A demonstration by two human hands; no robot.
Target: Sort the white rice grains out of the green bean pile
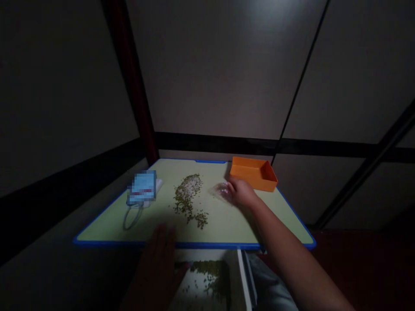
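My right hand (243,193) pinches a clear plastic bag (223,191) with a few small pale spots in it, just above the table, in front of the orange tray. Dark and in shadow, my left hand (159,250) reaches over the table's front edge. Its fingers are stretched out and its thumb points right; nothing shows in it. Between the hands lies a loose patch of small green-brown grains (184,201), mixed with whitish bits at the back. Below the edge, an open drawer or box (243,276) holds more green grains (210,276) on a pale bottom.
The pale yellow-green table (110,222) has a blue rim. An orange open tray (259,185) stands at its back right. A blurred blue packet (142,188) and a grey loop of cord (132,219) lie on the left. Wall panels (214,86) rise behind.
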